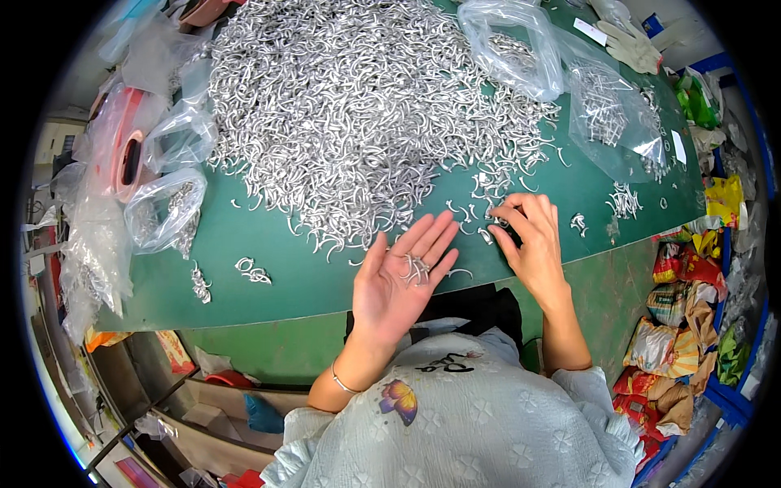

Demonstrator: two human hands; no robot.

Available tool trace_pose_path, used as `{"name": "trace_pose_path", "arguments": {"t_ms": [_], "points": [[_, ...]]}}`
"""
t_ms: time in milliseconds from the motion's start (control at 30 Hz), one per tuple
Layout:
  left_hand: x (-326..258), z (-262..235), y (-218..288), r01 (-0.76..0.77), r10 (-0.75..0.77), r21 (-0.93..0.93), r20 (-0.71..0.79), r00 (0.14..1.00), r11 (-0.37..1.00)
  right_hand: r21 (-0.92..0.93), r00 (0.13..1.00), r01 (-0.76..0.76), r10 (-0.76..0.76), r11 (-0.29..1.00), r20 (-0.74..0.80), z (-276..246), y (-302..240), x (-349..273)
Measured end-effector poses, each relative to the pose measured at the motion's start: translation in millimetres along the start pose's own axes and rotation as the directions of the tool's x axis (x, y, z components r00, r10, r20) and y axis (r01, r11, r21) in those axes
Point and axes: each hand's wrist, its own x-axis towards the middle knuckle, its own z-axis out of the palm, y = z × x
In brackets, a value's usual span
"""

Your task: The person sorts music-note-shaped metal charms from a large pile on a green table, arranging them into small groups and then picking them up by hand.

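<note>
My left hand (392, 283) is turned palm up above the table's near edge, fingers stretched, holding several small curved silver metal pieces (416, 269) on the palm. To its right, my right hand (529, 240) reaches down to the tabletop with thumb and forefinger curled into a pinch. What lies between those fingertips, if anything, is too small to make out. Loose curved pieces (486, 236) lie beside them on the green table (325, 293). Beyond both hands spreads a large heap of the same silver pieces (325, 122).
Clear plastic bags with metal pieces stand at the left (167, 213) and far right (606, 114). Small piles (625, 201) lie on the table's right, others (254, 271) at its left. A white glove (633, 47) rests at the far right corner. Packages fill a blue rack (736, 398).
</note>
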Motion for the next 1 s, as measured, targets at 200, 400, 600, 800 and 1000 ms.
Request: {"name": "trace_pose_path", "arguments": {"t_ms": [200, 400, 600, 800, 1000], "points": [[-5, 0, -2, 0.067, 0.005, 0.500, -0.141, 0.990, 0.863, 0.022, 0.999, 0.037, -0.037, 0.999, -0.003, -2, 6, 2], [31, 9, -17, -0.158, 0.187, 0.812, 0.311, 0.932, -0.562, 0.155, 0.980, -0.130, 0.150, 0.979, -0.128, -18, 24, -8], [73, 16, -34, -0.177, 0.059, 0.527, 0.401, 0.914, -0.831, 0.200, 0.982, -0.149, 0.168, 0.968, -0.084, -19, 23, -17], [70, 8, -24, -0.196, 0.138, 0.518, 0.537, 0.832, -0.833, 0.210, 0.981, -0.160, 0.179, 0.964, -0.073, -25, 30, -17], [57, 19, 2, 0.013, 0.006, 0.607, -0.029, 1.000, 0.795, 0.121, 0.991, -0.129, 0.134, 0.984, -0.030, -27, 27, -12]]}}
